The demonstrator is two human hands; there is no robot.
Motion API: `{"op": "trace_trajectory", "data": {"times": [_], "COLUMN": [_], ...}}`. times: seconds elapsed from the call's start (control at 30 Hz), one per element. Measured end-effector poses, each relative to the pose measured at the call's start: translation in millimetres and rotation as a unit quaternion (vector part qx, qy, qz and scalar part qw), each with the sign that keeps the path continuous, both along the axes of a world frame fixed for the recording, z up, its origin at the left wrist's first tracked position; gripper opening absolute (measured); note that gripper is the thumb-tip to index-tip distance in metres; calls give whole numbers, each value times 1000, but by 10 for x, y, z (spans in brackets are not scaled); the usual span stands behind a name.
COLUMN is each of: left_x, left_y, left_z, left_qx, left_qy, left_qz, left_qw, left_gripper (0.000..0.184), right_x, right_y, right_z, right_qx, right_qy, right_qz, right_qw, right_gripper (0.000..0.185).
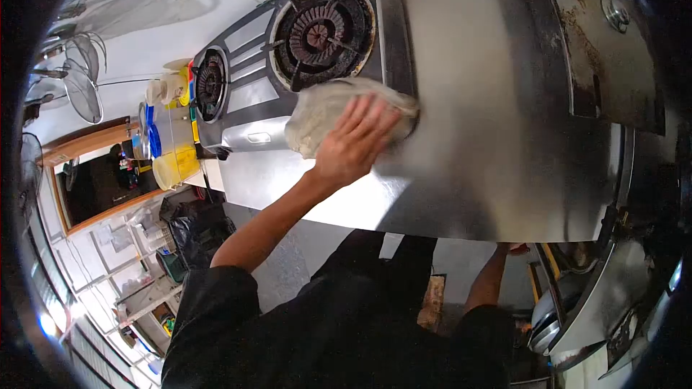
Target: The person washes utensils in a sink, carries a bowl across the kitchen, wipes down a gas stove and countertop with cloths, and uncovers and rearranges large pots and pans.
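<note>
A crumpled grey-beige cloth (317, 117) lies over the front right corner of the two-burner gas stove (249, 94). My left hand (357, 137) presses on the cloth from above, its fingers stretched over it and slightly blurred. Right of the stove extends the steel counter (461, 86). My right hand (513, 248) hangs low beyond the counter's front edge; most of it is hidden below that edge, so its fingers cannot be made out.
A stained metal box with a round knob (613, 36) stands at the counter's back right. Wire strainers (83, 86) hang on the left wall. Yellow containers (175, 167) are left of the stove. Pans and metal racks (551, 317) sit low at the right.
</note>
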State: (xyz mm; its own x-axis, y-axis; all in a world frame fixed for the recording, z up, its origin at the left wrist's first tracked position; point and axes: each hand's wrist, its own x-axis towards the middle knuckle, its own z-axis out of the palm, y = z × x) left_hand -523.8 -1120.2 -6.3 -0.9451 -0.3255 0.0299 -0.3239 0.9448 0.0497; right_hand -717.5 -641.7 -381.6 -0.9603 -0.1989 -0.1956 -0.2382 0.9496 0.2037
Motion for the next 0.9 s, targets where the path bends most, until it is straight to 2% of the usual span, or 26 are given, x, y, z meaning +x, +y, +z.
{"op": "trace_trajectory", "data": {"times": [0.03,0.1,0.23,0.3,0.47,0.5,0.57,0.6,0.63,0.73,0.83,0.87,0.9], "left_x": [-126,-407,-833,-947,-510,-447,-284,-134,-8,242,581,611,626], "left_y": [-15,-121,-601,-704,-105,-16,76,72,66,9,-122,-137,-171], "left_z": [20,17,-156,-144,-24,45,62,-37,-69,100,112,192,256], "left_qx": [2,-56,-13,-94,-71,-40,-9,6,20,24,32,43,41], "left_qy": [1,-54,-59,-56,-126,-141,-155,-148,-143,-189,-177,-198,-201], "left_qz": [-2,-128,-67,-52,-114,-118,-124,-153,-181,-221,-213,-193,-193], "left_qw": [1000,989,996,993,983,982,980,977,973,956,960,960,960], "left_gripper": [42,37,38,37,43,44,47,50,53,53,50,42,42], "right_x": [-30,-87,-160,-155,-143,-147,-197,-218,-235,-243,-423,-513,-589], "right_y": [6,53,140,157,168,195,458,553,603,441,187,123,71], "right_z": [5,36,95,111,140,129,-155,-194,-218,-90,148,207,276], "right_qx": [3,4,1,3,25,29,19,-88,-193,-262,-359,-362,-194], "right_qy": [2,9,19,22,20,7,-54,-46,-38,-30,-17,-17,-91], "right_qz": [10,27,51,60,100,94,-16,95,206,220,251,249,296], "right_qw": [1000,1000,999,998,995,995,998,990,959,939,899,898,931], "right_gripper": [65,66,67,68,69,69,68,64,60,52,42,42,42]}}
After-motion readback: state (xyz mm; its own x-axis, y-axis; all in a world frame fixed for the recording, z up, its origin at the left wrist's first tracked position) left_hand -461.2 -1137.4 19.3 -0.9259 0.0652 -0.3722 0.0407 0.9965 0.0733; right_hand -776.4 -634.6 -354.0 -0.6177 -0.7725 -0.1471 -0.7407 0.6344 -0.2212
